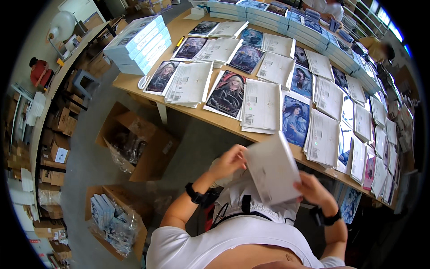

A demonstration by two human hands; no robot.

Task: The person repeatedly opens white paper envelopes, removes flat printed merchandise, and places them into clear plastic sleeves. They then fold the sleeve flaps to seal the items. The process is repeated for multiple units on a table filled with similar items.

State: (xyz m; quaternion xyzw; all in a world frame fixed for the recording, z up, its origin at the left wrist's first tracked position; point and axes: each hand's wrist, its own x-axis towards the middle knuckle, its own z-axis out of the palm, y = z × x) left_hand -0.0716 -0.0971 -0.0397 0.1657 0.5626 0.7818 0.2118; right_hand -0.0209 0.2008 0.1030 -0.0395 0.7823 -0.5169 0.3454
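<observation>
Left hand: the left hand (229, 162) grips the upper left edge of a white flat packet (273, 169), fingers curled over the rim.
Right hand: the right hand (313, 189) clasps the lower right corner of the same packet, thumb on its face.
Packet position: held tilted in front of the chest, just below the near edge of the long wooden table (134, 81), not touching it.
Wrists: a black wristband (195, 195) sits on the left wrist; a second black band (326, 218) sits on the right wrist.
Table load: rows of dark illustrated prints (226, 94) alternate with stacks of white label sheets (260, 106) along the whole tabletop.
Far left of table: a pile of light blue flat boxes (140, 43) rests at the corner.
Far edge: further blue boxes (264, 13) line the back of the table.
Floor, left: an open cardboard box (145, 148) with clear plastic wrap stands beside the table leg.
Floor, lower left: a second carton (112, 219) holds blue-white packets in plastic.
Background: another person (326, 8) works at the far end of the table.
</observation>
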